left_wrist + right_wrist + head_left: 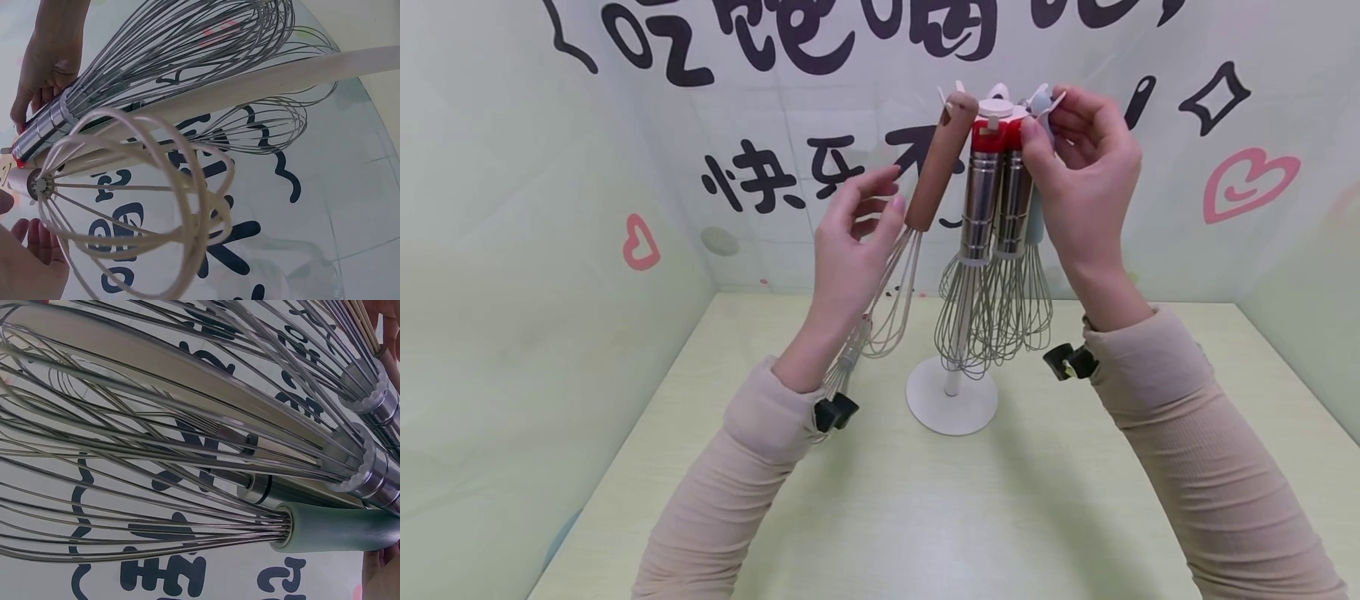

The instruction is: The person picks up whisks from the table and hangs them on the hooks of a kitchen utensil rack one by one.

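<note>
My left hand (857,237) is beside the whisk with a brown handle (942,162), its fingers loosely bent and holding nothing. That whisk hangs tilted from the white stand, its pale wire loops (187,206) large in the left wrist view. My right hand (1093,167) is at the top of the stand, thumb and fingers pinching the upper end of a whisk with a light blue-green handle (337,528). Its hook end is partly hidden by the fingers. Two steel-handled whisks with red tops, one a front whisk (981,200), hang between my hands.
The stand's round white base (952,408) is on the pale wood table (910,517). Another wire whisk (847,358) shows partly behind my left wrist. Behind the stand is a white wall covering (760,100) with black lettering; side walls border the table.
</note>
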`<state>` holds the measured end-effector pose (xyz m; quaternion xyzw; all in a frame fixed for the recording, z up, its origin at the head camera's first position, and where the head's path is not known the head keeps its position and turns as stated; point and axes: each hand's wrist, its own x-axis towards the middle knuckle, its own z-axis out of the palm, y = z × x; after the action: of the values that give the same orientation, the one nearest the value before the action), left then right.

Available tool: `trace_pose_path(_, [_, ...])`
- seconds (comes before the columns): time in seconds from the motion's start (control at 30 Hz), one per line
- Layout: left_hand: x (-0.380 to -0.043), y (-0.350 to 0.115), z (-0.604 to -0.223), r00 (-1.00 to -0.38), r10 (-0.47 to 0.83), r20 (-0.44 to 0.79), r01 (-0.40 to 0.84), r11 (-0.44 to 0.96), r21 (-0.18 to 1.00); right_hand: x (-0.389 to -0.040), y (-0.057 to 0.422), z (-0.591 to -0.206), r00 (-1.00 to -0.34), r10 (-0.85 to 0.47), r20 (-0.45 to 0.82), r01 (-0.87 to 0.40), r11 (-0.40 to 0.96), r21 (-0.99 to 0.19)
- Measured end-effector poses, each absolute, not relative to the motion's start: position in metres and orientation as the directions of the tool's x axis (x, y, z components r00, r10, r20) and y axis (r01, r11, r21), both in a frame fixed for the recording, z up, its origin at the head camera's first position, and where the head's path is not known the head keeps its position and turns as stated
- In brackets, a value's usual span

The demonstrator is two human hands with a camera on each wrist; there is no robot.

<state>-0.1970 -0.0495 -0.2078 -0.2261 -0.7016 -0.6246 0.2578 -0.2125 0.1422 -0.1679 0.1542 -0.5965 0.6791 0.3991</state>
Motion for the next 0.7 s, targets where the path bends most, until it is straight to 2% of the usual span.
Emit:
trace_pose_path(0.13, [-0.199,-0.058,-0.209,-0.76,-0.04,0.649,0.639,0.134,0.757,-0.212,0.141,-0.169,-0.612,0.354,0.707,-0.739,0.061,-0.671])
trace_pose_path(0.37, [-0.206,-0.074,-0.212,-0.774,-0.093,0.627,0.608,0.167,0.776,-0.21,0.138,-0.168,-0.643,0.365,0.674,-0.73,-0.023,-0.684])
trace_pose_path(0.7, [-0.217,-0.096,-0.227,-0.817,-0.172,0.551,0.52,0.193,0.832,-0.209,0.134,-0.168,-0.636,0.39,0.666,-0.733,-0.035,-0.679])
